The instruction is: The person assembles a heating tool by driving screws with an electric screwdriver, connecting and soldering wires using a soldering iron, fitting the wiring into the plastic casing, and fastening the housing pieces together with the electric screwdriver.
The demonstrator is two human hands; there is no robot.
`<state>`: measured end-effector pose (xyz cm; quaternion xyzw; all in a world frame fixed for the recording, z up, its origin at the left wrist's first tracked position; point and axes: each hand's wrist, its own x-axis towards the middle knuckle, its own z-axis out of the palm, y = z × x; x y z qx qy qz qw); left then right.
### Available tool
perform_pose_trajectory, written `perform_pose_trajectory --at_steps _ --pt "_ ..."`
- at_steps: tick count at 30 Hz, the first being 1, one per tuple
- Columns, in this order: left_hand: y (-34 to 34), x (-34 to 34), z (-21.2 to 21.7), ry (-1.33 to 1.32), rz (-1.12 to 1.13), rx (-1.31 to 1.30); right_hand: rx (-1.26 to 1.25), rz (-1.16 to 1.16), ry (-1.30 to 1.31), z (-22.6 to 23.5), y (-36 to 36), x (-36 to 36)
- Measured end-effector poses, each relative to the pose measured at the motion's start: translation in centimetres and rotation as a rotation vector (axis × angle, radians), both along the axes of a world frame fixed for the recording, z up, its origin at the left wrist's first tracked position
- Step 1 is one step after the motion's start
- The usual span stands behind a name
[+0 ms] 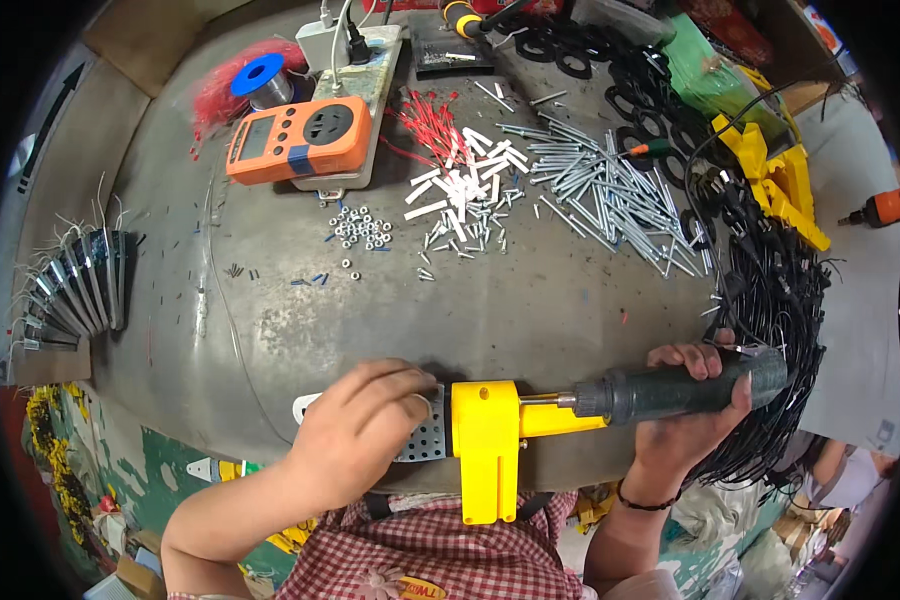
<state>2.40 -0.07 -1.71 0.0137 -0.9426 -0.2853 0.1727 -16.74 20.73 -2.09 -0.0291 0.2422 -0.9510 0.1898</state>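
My left hand [355, 435] presses down on a perforated metal plate [426, 438] at the near edge of the grey worktable [530, 310]. A yellow plastic housing [485, 448] is fitted against the plate's right side and hangs over the table edge. My right hand [692, 405] grips the dark handle of a screwdriver-like tool [685, 388]. The tool lies level, and its metal shaft enters the yellow housing from the right.
Long screws [600, 190], white sleeves and red wires [455, 170] and small nuts [362, 228] lie scattered mid-table. An orange meter [298, 140] and a solder spool [260, 80] sit at the back left. Black cables [770, 290] and yellow housings [775, 175] are at right. Metal parts [75, 285] are stacked at left.
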Motion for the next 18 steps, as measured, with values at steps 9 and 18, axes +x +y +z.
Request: perform_pose_trajectory --at_steps 9,18 --pt "-0.2 0.0 1.0 -0.070 -0.015 -0.142 0.024 0.030 0.031 0.0 0.4 -0.3" --pt "1.0 0.4 1.5 -0.074 0.002 -0.179 0.047 0.025 0.008 0.3 0.2 -0.2"
